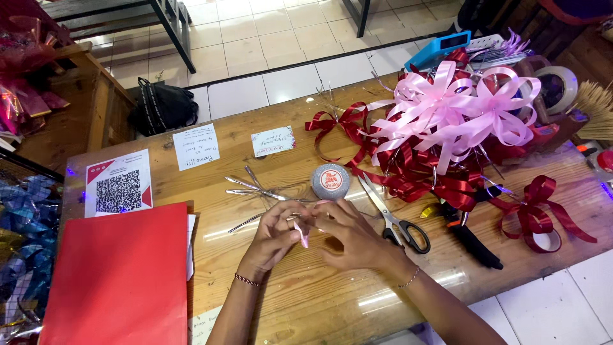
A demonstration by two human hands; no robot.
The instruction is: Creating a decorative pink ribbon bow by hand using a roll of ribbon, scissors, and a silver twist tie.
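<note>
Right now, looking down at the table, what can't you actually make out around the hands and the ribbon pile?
Head view only:
- The pink ribbon strip: mostly covered by the left hand and right hand, so its shape is unclear.
- The dark red bows: largely buried under the pink bows.
- The tape roll: partly hidden behind the bows.
- The red folder: cut off by the bottom edge.

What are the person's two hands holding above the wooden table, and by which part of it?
Both the left hand and right hand pinch a narrow pink ribbon between fingertips at its upper part; its short end hangs below.
</note>
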